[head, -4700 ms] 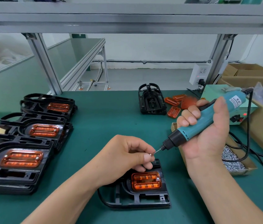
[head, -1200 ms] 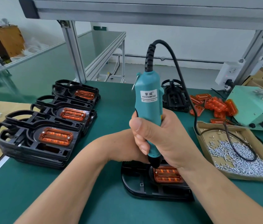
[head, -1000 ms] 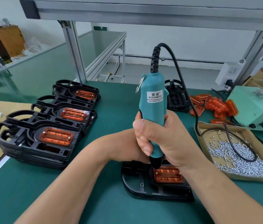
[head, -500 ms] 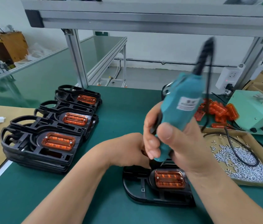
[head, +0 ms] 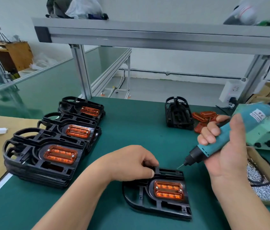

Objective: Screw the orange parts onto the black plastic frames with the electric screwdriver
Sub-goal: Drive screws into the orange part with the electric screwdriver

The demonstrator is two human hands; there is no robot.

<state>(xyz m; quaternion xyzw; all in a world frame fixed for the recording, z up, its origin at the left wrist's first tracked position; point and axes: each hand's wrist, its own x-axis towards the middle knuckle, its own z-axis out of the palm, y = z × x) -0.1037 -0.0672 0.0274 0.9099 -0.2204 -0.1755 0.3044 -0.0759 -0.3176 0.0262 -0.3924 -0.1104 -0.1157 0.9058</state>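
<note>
A black plastic frame (head: 140,200) lies flat on the green mat near me, with an orange part (head: 168,190) seated in it and a screw head at its left and right ends. My left hand (head: 131,163) pinches the frame's far edge. My right hand (head: 222,146) grips the teal electric screwdriver (head: 217,143), tilted with its bit pointing down-left, just above the mat beyond the frame's far right corner. More black frames (head: 178,113) stand at the back, beside loose orange parts (head: 203,117).
Three stacks of finished frames (head: 48,156) with orange parts fill the left of the mat. A cardboard tray of silver screws (head: 263,191) sits on the right under the screwdriver's cable. A pale green power box (head: 263,135) stands behind it. Aluminium posts rise at the back.
My right hand has lifted the screwdriver off the orange part and swung it to the right, tilting it. My left hand stays at the frame's far edge.
</note>
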